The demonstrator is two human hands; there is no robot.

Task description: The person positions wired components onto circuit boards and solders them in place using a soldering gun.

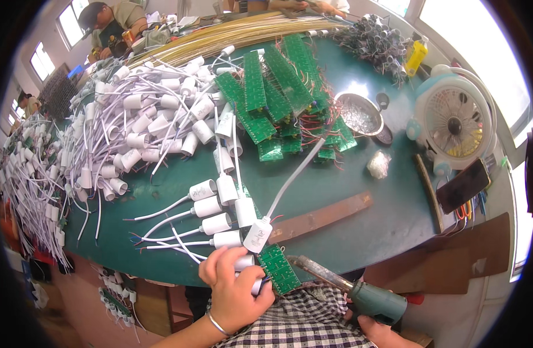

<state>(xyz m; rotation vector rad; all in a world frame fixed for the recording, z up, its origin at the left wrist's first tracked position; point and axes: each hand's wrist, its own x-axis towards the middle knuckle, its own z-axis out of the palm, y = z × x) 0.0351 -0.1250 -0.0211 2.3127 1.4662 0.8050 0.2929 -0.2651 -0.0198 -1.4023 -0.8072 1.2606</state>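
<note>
Nearest the camera, a green-handled soldering iron [359, 293] is gripped by the right hand [377, 330]. Left hand [234, 293] fingers are clamped on a green circuit board [278, 268] and white lamp socket [247, 262], beside wired sockets [217, 223].

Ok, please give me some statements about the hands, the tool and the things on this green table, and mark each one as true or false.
1. The left hand holds a white cylindrical part and a small green circuit board at the near table edge. True.
2. The right hand holds a pair of scissors. False: it grips a soldering iron with a green handle, its tip toward the board.
3. A small fan stands on the right side of the table. True.
4. The metal bowl lies among the white parts on the left. False: it sits right of the pile of green boards.
5. The left wrist wears a bracelet. True.
</note>
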